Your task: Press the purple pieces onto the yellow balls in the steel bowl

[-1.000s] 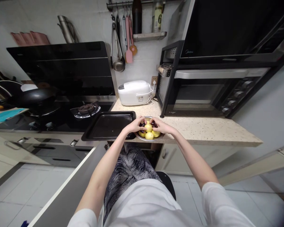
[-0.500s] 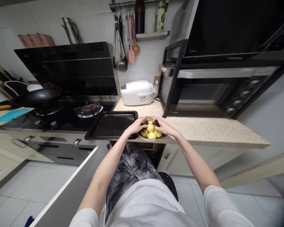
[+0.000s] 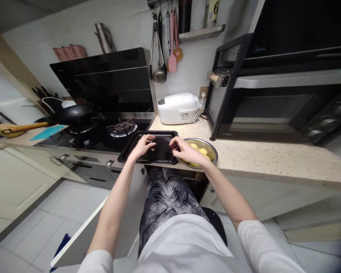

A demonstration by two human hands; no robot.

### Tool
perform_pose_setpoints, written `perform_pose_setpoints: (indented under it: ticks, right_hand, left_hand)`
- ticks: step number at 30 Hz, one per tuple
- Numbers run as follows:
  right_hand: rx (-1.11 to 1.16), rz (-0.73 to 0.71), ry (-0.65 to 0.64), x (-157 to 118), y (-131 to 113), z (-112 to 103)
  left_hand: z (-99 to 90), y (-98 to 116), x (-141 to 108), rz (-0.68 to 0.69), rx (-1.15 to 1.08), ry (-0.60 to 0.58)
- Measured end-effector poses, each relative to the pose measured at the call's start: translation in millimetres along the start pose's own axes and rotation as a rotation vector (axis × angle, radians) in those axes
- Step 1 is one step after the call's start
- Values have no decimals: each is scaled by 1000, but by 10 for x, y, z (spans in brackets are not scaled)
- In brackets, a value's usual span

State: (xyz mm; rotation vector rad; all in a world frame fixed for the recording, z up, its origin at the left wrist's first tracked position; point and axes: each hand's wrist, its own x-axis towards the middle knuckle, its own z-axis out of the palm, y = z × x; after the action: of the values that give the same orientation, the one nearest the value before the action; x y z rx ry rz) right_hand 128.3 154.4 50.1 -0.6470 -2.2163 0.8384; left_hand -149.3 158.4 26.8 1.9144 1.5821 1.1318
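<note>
My left hand (image 3: 144,146) is over the left half of a black baking tray (image 3: 162,160), its fingers curled round a small dark item that is mostly hidden. At the tray's right side hangs my right hand (image 3: 182,149), closed round another small dark purple item. Under and beside my right wrist stands a metal bowl (image 3: 215,153) with several yellow round pieces (image 3: 203,151) in it. The tray's visible floor is black and shiny.
A white appliance (image 3: 178,109) stands behind the tray and bowl. To the left are a gas burner (image 3: 122,127) and a black wok (image 3: 78,115). An oven (image 3: 272,110) is at the right. Below the counter a cabinet door (image 3: 82,235) hangs open.
Both hands have moved left from the bowl to over the tray, with dark items in their fingers. The dark items seen in the bowl before no longer show there. The view has shifted too.
</note>
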Motion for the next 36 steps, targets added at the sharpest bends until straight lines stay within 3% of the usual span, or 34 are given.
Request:
perform_pose_setpoints:
  ticks: [3, 7, 12, 21, 27, 33, 36]
  right_hand:
    - [-6, 32, -140, 375, -51, 576]
    - [-20, 62, -205, 837, 16, 1232]
    - [-103, 64, -212, 1055, 121, 1599]
    - [-164, 38, -220, 949, 233, 1649]
    - [-136, 8, -181, 813, 174, 1582]
    - [-132, -42, -61, 342, -60, 1265]
    - [-157, -121, 162, -66, -176, 957]
  left_hand:
    - [-246, -284, -219, -74, 154, 65]
    - [-384, -496, -423, -137, 305, 108]
    - [-428, -536, -546, -118, 437, 81]
    - [-409, -423, -688, -67, 567, 37]
    - [-394, -268, -788, -61, 588, 87]
    - [-194, 34, -837, 56, 561, 184]
    - [60, 241, -845, 175, 463, 200]
